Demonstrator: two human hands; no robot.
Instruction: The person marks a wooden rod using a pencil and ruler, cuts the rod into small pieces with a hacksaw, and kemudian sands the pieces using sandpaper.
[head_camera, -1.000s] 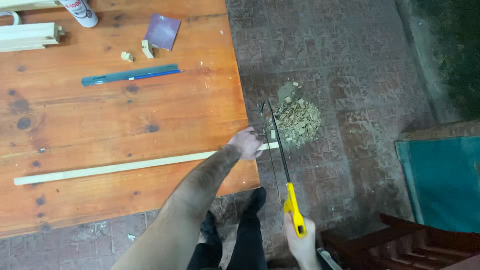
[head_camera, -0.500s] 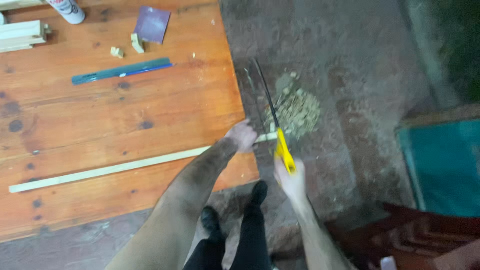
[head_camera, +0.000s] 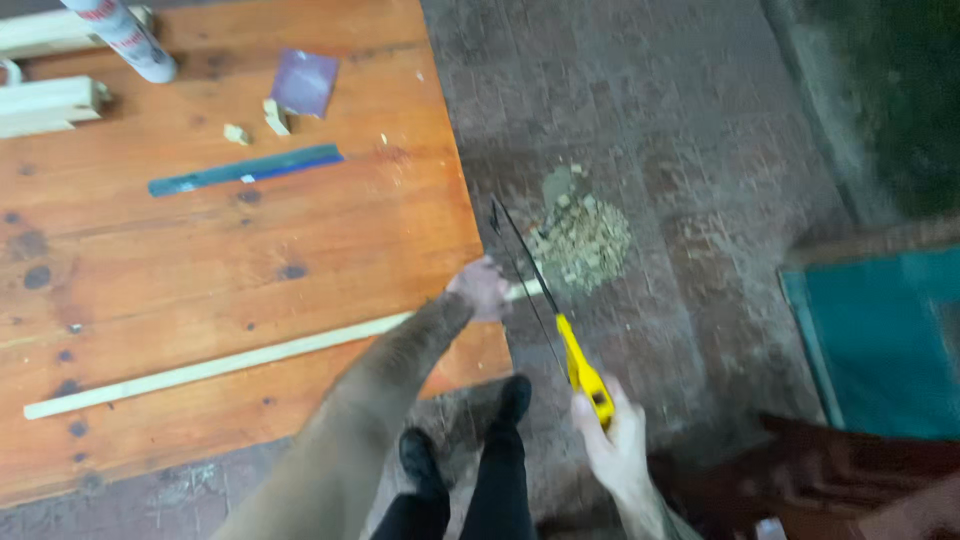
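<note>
The left hand (head_camera: 483, 288) presses a long pale wooden strip (head_camera: 220, 365) down at the edge of the orange-stained wooden table (head_camera: 300, 240), fingers closed over the strip just where its short end juts out past the edge. Just beyond that grip, the thin blade of a yellow-handled hacksaw (head_camera: 560, 330) crosses the overhanging end; the right hand (head_camera: 612, 440) is wrapped tightly round the handle, below and to the right of the holding hand. The overhanging stub looks attached, so the cut seems unfinished, though blur hides its depth. A heap of sawdust and offcuts (head_camera: 580, 235) lies on the paved floor past the blade.
</note>
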